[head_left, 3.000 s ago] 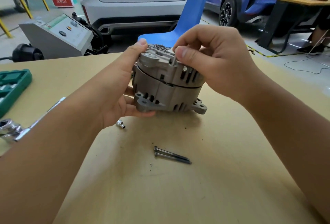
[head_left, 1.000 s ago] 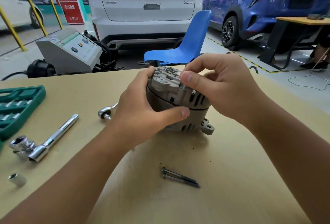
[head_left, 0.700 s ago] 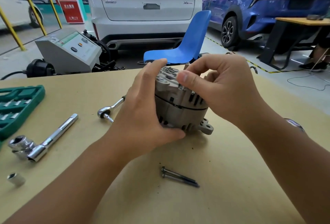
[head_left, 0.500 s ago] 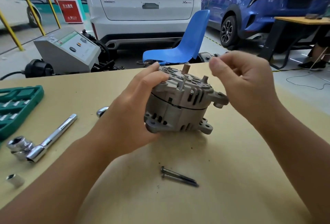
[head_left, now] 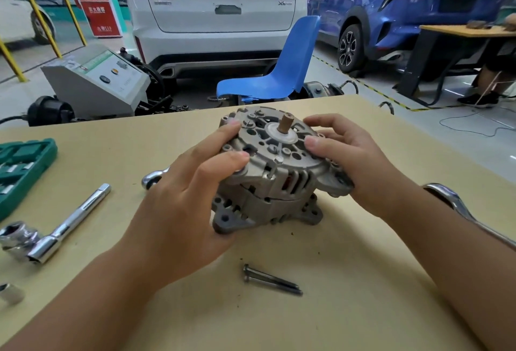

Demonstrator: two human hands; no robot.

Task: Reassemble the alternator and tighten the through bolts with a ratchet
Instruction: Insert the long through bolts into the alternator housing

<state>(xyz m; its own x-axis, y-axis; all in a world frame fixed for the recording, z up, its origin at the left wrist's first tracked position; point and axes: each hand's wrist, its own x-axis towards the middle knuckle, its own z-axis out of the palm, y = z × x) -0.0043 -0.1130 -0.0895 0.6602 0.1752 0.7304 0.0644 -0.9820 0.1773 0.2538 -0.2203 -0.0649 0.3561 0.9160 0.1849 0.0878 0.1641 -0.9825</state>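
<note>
The grey alternator stands on the tan table, tilted toward me, its brown shaft stub pointing up. One through bolt sits part-way in the housing at the front. My left hand grips the alternator's left side, thumb on the top cover. My right hand holds the right side, with fingers curled over the cover's rim. Two loose through bolts lie on the table in front of the alternator. A chrome ratchet head peeks out behind my left wrist.
A chrome extension bar with a socket lies at the left, with a loose socket near the left edge. A green socket case sits at far left. A chrome wrench lies under my right forearm. A blue chair stands beyond the table.
My right hand let go of the bolt it was pinching in the housing and moved to grip the alternator's right side. The alternator has been tipped toward me, showing its top cover.
</note>
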